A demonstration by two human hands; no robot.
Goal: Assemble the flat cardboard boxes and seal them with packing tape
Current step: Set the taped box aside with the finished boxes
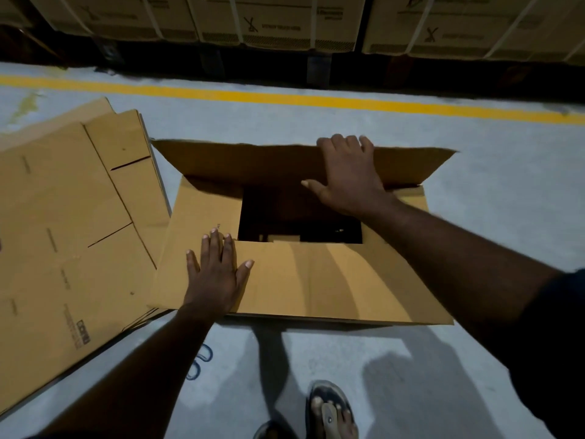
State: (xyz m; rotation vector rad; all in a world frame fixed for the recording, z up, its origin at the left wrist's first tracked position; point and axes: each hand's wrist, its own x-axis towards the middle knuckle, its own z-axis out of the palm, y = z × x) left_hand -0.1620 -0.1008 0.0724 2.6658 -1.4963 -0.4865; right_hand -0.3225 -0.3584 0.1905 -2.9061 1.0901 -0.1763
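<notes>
An opened-up brown cardboard box (pixel 332 280) stands on the grey floor in front of me, its inside dark. My left hand (pixel 215 274) lies flat with straight, spread fingers on the near flap and the left side flap, pressing them down. My right hand (pixel 345 179) grips the top edge of the far flap (pixel 237 163), fingers hooked over the edge, thumb on the inner face. That flap stands up and leans toward me. No tape is in view.
A stack of flat cardboard boxes (pixel 69 242) lies on the floor to the left, touching the box. A yellow floor line (pixel 285 98) runs across behind. Strapped cartons (pixel 285 20) on pallets line the back. My sandalled foot (pixel 330 413) is near the bottom edge.
</notes>
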